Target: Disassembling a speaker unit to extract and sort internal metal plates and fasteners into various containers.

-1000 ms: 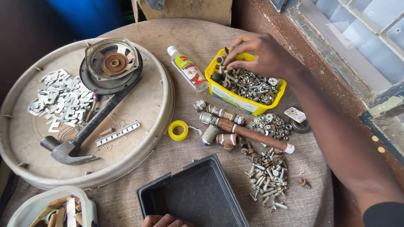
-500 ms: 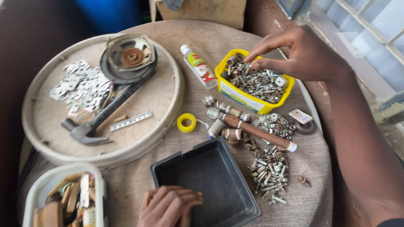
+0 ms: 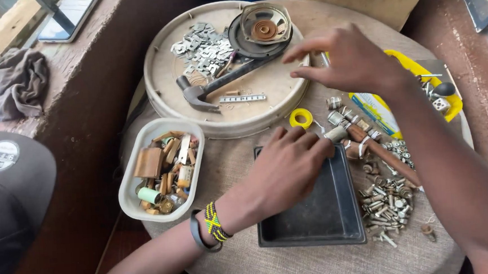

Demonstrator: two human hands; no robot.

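My left hand lay palm down over the upper left corner of the black tray, fingers curled loosely on its rim; whether it pinched anything underneath I cannot tell. The tray's dark floor stretched away below and to the right of that hand. Just beyond my left fingertips sat a small yellow roll of tape, and beside it, to the right, a brown-handled tool with a few metal fittings around it.

My right hand hovered above the table, over the right edge of the round cream tray, index finger stretched out to the left and thumb under it, the gap between them showing nothing held. Behind that hand's wrist lay the yellow bin, mostly covered by my forearm. Under and left of the right fingertips, inside the round tray, were a hammer, a speaker, a heap of small flat metal plates and a short white strip.

Left of my left wrist stood a white oval tub of mixed copper and brass bits. Right of the black tray, beneath my right forearm, a pile of screws and bolts was scattered on the cloth.
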